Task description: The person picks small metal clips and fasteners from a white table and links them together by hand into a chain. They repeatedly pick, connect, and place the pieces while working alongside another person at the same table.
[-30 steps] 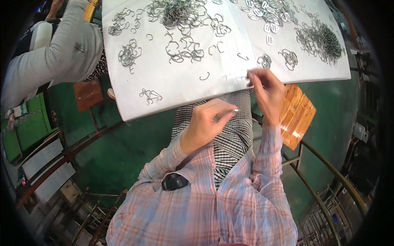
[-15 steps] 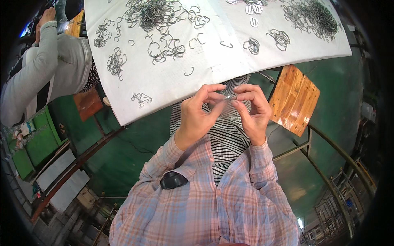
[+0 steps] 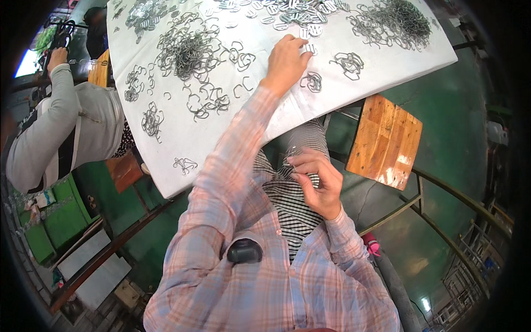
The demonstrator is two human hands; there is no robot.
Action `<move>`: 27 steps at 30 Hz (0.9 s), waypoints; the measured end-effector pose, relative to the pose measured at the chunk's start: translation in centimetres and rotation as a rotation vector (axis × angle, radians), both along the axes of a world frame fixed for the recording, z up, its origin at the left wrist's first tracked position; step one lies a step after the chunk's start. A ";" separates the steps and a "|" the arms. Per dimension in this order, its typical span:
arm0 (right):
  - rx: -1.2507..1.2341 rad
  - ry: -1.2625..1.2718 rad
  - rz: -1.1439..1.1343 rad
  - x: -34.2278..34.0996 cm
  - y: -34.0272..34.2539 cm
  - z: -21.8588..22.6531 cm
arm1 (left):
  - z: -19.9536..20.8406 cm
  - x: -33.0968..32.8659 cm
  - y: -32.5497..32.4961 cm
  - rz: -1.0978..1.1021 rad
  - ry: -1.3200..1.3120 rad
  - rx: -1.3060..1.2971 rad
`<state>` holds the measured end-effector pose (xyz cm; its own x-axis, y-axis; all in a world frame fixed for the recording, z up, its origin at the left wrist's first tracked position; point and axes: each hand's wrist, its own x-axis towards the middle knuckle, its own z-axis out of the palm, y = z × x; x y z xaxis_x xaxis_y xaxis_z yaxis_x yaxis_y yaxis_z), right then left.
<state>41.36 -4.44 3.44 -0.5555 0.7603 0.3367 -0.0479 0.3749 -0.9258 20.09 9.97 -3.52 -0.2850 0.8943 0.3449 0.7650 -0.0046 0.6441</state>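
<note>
My left hand (image 3: 286, 65) reaches over the white-covered table, thumb and forefinger apart. A small flat slotted metal plate (image 3: 311, 50) lies by its fingertips; whether they touch it I cannot tell. Beyond are many similar slotted plates (image 3: 293, 12) in a loose pile. My right hand (image 3: 319, 182) stays above my lap, thumb and fingers closed on a small bent wire piece (image 3: 289, 156), partly hidden and blurred against the striped cloth. Loose bent wire hooks (image 3: 314, 83) and a further cluster of wire hooks (image 3: 348, 65) lie to the right of my left hand.
Larger heaps of wire hooks lie at the left (image 3: 191, 58) and far right (image 3: 395, 25) of the table (image 3: 232, 127). A wooden stool (image 3: 384, 141) stands at the right. At the left sits another person (image 3: 72, 122) in a grey top. Metal rails (image 3: 453, 205) curve across the right.
My left hand has left my right hand and moved up and forward over the table to the slotted plates. My right hand has moved slightly down and left, still holding the wire piece.
</note>
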 end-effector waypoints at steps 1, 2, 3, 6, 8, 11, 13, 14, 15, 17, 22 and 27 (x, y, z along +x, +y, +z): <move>-0.003 -0.009 -0.003 0.1 -0.1 0.0 | -0.3 0.8 1.2 0.058 0.113 0.038; 0.004 0.003 -0.002 0.1 -0.2 0.0 | -0.5 1.2 1.9 0.119 0.226 0.076; 0.010 0.002 0.007 0.1 -0.2 -0.1 | -0.8 1.1 2.1 0.128 0.175 0.061; 0.016 0.001 0.022 0.1 -0.2 -0.2 | 0.0 0.9 1.6 0.106 -0.104 -0.043; 0.011 -0.013 0.012 0.2 0.3 -0.6 | 2.2 1.3 -1.6 0.025 -0.467 -0.194; 0.006 -0.005 -0.016 -0.2 0.4 -0.9 | 3.8 1.6 -9.2 -0.007 -0.678 -0.184; 0.039 -0.030 -0.045 -0.5 0.6 -0.9 | 5.5 2.5 -13.9 0.015 -0.907 -0.161; 0.040 -0.038 -0.060 -0.6 0.7 -1.1 | 6.6 3.0 -15.7 0.038 -0.969 -0.177; 0.039 -0.045 -0.071 -0.9 0.7 -1.2 | 7.0 3.4 -17.1 0.052 -1.014 -0.171; 0.034 -0.061 -0.089 -1.3 0.6 -1.4 | 7.2 3.9 -19.2 0.075 -1.110 -0.147; 0.055 -0.090 -0.102 -1.8 0.2 -1.8 | 7.7 4.6 -20.8 0.055 -1.033 -0.132; 0.030 -0.128 -0.088 -1.9 0.0 -2.1 | 8.3 4.6 -21.8 0.034 -0.841 -0.168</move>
<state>39.46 -4.46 1.37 -0.5273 0.7985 0.2906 0.1042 0.4001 -0.9105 24.68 -11.87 4.75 -0.4143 0.9010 -0.1290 0.0310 0.1556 0.9873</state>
